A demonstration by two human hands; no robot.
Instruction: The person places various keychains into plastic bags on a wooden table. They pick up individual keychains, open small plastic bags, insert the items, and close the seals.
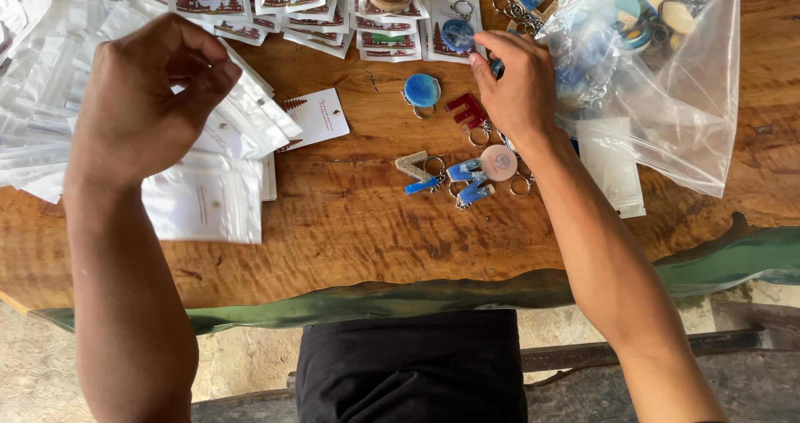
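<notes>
My left hand [148,98] hovers over a heap of small clear plastic sleeves [212,198] at the left of the wooden table [350,231], its fingers pinched on the edge of one sleeve. My right hand [518,85] reaches toward a blue keychain piece at the mouth of a large clear plastic bag [667,98]; its fingertips touch that piece, mostly hidden. Loose resin keychains lie between my hands: a round blue one [422,90], a red letter [467,110], a pink disc [498,162] and blue letters [467,181].
Rows of packaged keychains on printed cards [387,35] line the far edge. A single printed card [321,116] lies beside the sleeve heap. The table's green front edge [433,294] runs just above my dark-clothed lap.
</notes>
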